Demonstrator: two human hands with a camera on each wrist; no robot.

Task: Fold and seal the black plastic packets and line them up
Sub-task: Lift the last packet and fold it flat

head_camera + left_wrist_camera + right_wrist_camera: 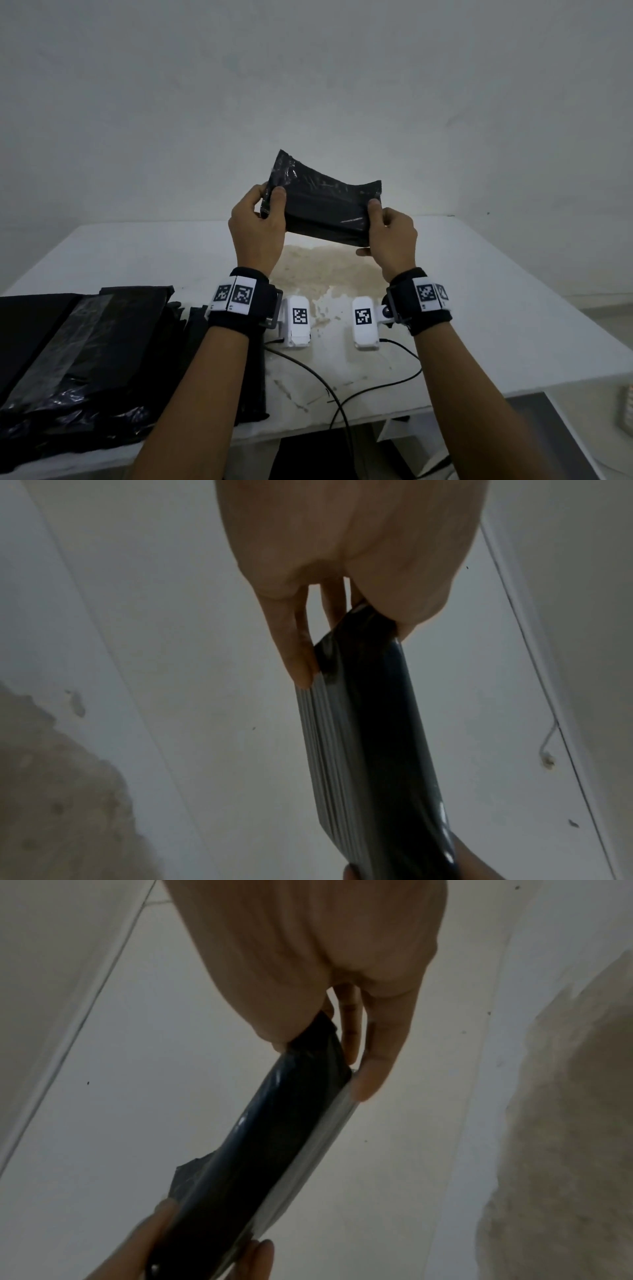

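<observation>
Both hands hold one black packet (pixel 325 205) up in the air above the white counter (pixel 479 291), left hand (pixel 257 229) pinching its left end, right hand (pixel 390 236) gripping its right end. A pile of black packets (pixel 85 359) lies on the counter's left side.
</observation>
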